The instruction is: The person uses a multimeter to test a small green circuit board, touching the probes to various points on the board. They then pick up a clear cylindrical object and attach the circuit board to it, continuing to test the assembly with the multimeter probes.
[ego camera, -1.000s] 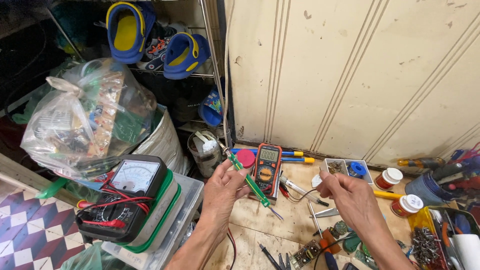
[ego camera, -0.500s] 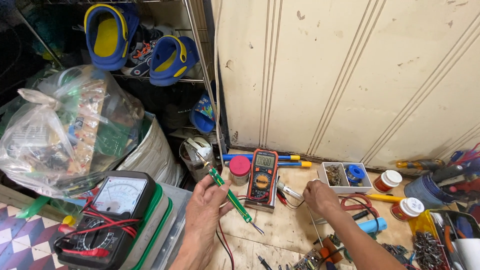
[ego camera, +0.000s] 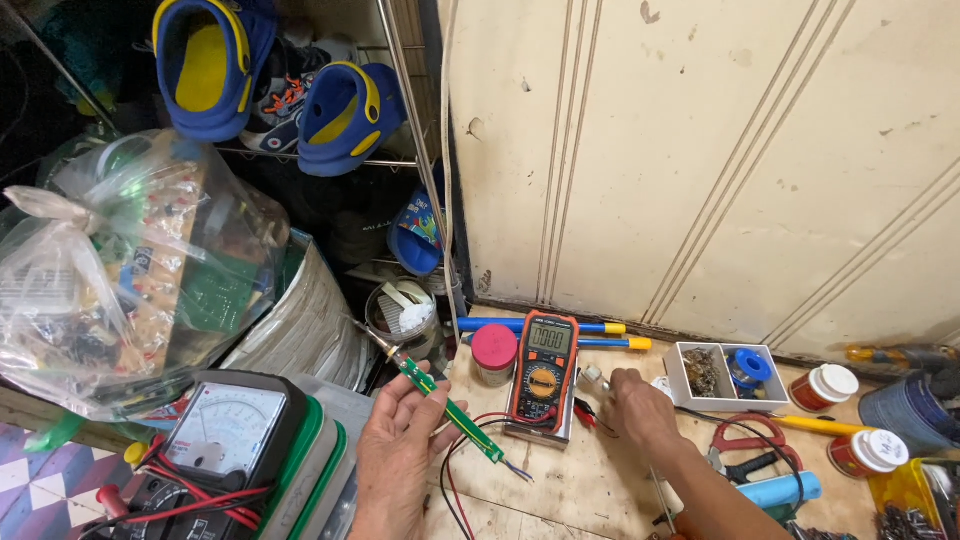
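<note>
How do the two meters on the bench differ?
The analog meter has a black case and a white needle dial; the digital meter is orange and black with a number screen and round selector. The analog one sits left of the left hand; the digital one stands propped between both hands. Both have red leads attached.

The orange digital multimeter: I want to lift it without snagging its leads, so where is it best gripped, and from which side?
Probably by its long side edges near the top, beside the display, coming from above. The orange digital multimeter lies face up and lengthwise, and its red and black leads leave at the lower end. The right hand sits close on its right, the pink-lidded jar on its left.
</note>
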